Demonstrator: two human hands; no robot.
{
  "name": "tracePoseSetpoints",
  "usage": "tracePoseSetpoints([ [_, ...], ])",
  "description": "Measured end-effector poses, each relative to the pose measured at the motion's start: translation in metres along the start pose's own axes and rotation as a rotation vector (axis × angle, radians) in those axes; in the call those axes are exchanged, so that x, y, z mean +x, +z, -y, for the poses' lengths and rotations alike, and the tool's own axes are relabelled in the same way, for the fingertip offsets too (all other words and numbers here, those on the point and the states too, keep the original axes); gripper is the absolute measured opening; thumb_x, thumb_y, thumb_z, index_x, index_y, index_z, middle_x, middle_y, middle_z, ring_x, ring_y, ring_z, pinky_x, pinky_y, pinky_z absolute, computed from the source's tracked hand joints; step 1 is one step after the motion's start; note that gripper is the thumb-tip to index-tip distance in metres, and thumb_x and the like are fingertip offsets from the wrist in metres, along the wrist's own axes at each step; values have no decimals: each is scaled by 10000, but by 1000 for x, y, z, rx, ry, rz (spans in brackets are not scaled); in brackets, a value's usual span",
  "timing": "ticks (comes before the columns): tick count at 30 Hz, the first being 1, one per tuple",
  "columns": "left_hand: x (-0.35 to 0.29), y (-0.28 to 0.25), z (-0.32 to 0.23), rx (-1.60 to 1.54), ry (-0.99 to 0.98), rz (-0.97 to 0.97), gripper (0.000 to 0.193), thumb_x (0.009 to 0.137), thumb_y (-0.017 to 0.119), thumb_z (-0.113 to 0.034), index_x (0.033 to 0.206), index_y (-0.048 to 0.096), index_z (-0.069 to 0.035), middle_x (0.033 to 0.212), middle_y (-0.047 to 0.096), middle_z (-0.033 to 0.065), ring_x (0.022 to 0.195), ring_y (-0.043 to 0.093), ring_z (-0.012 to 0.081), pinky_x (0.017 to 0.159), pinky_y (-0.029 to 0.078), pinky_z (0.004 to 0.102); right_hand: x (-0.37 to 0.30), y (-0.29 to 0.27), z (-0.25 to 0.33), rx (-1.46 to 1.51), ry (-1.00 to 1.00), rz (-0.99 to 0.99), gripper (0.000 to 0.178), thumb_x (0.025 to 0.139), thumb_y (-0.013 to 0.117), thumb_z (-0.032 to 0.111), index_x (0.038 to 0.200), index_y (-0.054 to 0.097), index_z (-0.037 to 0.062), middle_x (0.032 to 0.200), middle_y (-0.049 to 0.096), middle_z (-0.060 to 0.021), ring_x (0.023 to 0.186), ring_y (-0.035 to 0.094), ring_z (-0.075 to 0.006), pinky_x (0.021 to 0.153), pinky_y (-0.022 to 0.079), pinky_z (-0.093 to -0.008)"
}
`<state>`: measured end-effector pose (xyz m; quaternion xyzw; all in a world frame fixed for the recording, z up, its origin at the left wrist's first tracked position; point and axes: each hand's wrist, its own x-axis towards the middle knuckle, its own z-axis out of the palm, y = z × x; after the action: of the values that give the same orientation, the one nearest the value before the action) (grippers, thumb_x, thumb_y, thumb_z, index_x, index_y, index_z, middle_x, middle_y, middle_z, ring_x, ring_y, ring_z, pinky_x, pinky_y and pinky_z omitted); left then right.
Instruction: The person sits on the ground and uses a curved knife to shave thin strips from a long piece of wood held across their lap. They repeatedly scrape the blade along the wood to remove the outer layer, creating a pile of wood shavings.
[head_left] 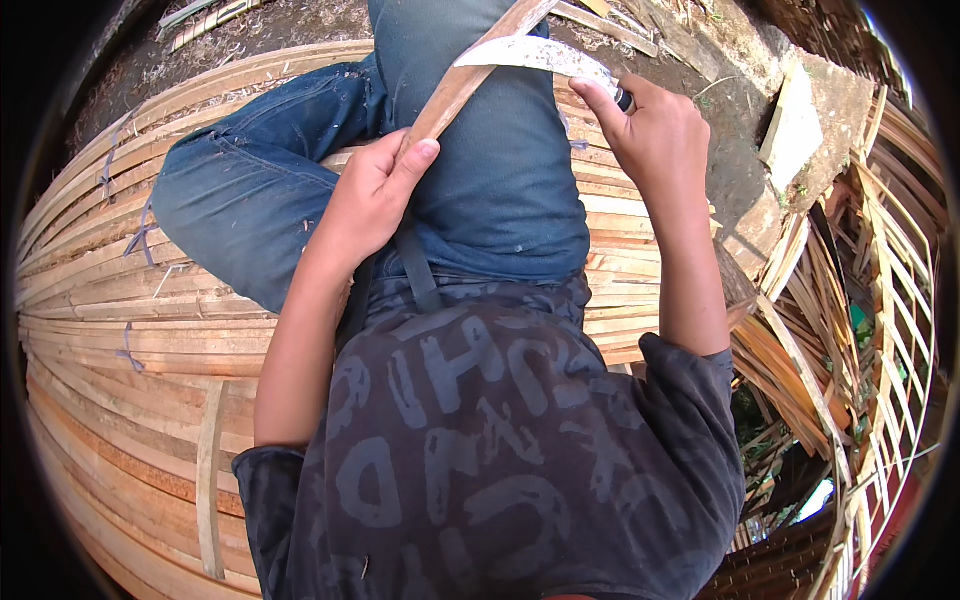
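My left hand (378,185) is wrapped round the near end of a flat wooden strip (462,88). The strip slants up and away to the right across my jeans, its far end past the top edge of the view. In my right hand (655,135) is a knife (530,53) with a broad curved blade. Only a dark bit of its handle shows between my fingers and thumb. The blade points left and its tip end lies against the strip, above my thigh. Whether the edge bites into the wood I cannot tell.
I sit on bundled wooden slats (110,235) tied with purple string (145,238). Wood shavings and scraps litter the dirt ground (130,60) ahead. At the right are a stone slab (825,110), a pale wood chunk (795,125), piled strips (800,350) and an open woven basket frame (900,330).
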<state>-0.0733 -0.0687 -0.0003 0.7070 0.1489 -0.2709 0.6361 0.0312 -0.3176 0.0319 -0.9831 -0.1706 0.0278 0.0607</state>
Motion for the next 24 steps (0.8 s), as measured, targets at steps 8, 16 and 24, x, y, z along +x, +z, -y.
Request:
tracePoseSetpoints([
  [8,0,4,-4,-20,-11,-33,428,968,509,-389,798,547,1,608,346,-46,589,316,56,506,286,259,26,0,-22,-194,-39,-48,660,777,530,720,677,652,79,525,582,-99,523,617,-292,464,468,-371],
  [16,-5,3,3,-35,20,5,392,986,479,-378,782,512,-44,610,343,-70,551,306,32,474,265,233,49,-28,-144,-26,680,-125,822,842,402,735,609,591,-30,578,574,-162,570,557,-282,586,443,-397],
  [24,2,3,10,-145,25,83,427,998,415,-425,723,415,-98,593,294,-81,508,262,26,443,232,217,10,-7,-14,165,242,57,655,841,536,640,914,712,13,523,552,-140,535,587,-267,563,456,-362],
])
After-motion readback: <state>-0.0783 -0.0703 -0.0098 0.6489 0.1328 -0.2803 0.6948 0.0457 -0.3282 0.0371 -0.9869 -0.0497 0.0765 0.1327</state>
